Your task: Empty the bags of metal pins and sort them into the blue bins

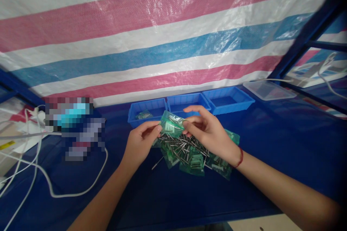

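Note:
Both hands hold one small green plastic bag (171, 124) above a heap of thin metal pins (179, 148) on the blue table (271, 144). My left hand (141, 142) pinches the bag's left edge. My right hand (208, 131) pinches its right edge; a red cord circles that wrist. More green bags (196, 162) filled with pins lie under and around the heap. One loose pin (157, 163) lies just left of the pile.
Three blue plastic trays (227, 101) stand in a row behind the pile; the left one (146, 110) holds a small bag. A clear lid (268, 90) lies at the far right. White cables (51, 187) trail at the left. A striped tarp (162, 25) hangs behind.

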`<state>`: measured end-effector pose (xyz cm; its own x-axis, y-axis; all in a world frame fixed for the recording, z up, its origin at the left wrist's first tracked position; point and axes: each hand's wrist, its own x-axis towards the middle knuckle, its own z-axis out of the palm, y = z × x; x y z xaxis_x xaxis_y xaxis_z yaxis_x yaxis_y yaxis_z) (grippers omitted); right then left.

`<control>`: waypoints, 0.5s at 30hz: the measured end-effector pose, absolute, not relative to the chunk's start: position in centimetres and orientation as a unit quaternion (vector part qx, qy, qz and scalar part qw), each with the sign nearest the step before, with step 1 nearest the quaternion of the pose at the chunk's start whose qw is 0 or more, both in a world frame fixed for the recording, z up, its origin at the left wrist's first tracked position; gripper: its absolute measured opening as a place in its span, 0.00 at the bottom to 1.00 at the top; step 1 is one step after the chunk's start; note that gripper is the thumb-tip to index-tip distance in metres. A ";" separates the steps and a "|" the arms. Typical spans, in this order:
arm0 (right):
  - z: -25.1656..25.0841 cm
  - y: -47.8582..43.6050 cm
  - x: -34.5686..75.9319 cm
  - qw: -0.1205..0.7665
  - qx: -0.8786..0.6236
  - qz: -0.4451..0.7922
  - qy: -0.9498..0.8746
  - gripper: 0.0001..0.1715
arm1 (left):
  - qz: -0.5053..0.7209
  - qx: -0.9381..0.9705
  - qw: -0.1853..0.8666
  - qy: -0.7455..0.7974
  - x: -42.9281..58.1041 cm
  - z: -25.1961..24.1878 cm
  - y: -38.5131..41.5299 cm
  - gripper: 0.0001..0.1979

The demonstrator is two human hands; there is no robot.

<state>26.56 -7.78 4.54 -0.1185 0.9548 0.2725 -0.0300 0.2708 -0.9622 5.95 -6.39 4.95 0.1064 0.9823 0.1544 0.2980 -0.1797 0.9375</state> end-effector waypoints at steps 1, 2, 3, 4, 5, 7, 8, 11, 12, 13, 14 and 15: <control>4.5 -7.8 26.5 0.545 -0.386 0.457 -0.588 0.20 | 0.451 0.631 0.367 0.514 5.6 5.0 -6.1 0.15; 4.5 -7.8 26.5 0.554 -0.382 0.452 -0.585 0.22 | 0.472 0.625 0.339 0.522 5.2 5.0 -5.6 0.15; 4.5 -7.8 26.5 0.563 -0.381 0.445 -0.584 0.23 | 0.499 0.613 0.307 0.530 4.6 5.0 -5.1 0.15; 4.5 -7.8 26.5 0.567 -0.382 0.435 -0.586 0.23 | 0.526 0.596 0.279 0.538 3.9 5.0 -4.4 0.16; 4.4 -7.8 26.5 0.567 -0.386 0.424 -0.591 0.22 | 0.551 0.579 0.254 0.545 3.3 5.0 -3.7 0.17; 4.3 -7.9 26.4 0.558 -0.393 0.404 -0.610 0.20 | 0.570 0.562 0.228 0.554 2.1 5.0 -2.4 0.19; 4.2 -8.0 26.3 0.550 -0.396 0.394 -0.621 0.20 | 0.573 0.562 0.216 0.557 1.8 5.0 -1.9 0.19; 3.9 -8.5 25.8 0.522 -0.405 0.364 -0.656 0.20 | 0.531 0.600 0.179 0.571 1.8 4.9 -1.2 0.17; 3.9 -8.7 25.6 0.511 -0.409 0.350 -0.670 0.21 | 0.499 0.624 0.154 0.581 2.1 4.9 -1.2 0.15; 3.8 -9.0 25.3 0.498 -0.412 0.332 -0.687 0.21 | 0.461 0.651 0.120 0.591 2.5 5.0 -1.4 0.14; 3.8 -9.2 25.1 0.483 -0.413 0.309 -0.707 0.21 | 0.423 0.676 0.074 0.599 2.9 5.1 -1.7 0.13; 3.8 -9.4 24.9 0.468 -0.411 0.281 -0.730 0.20 | 0.389 0.696 0.019 0.603 3.3 5.4 -2.0 0.13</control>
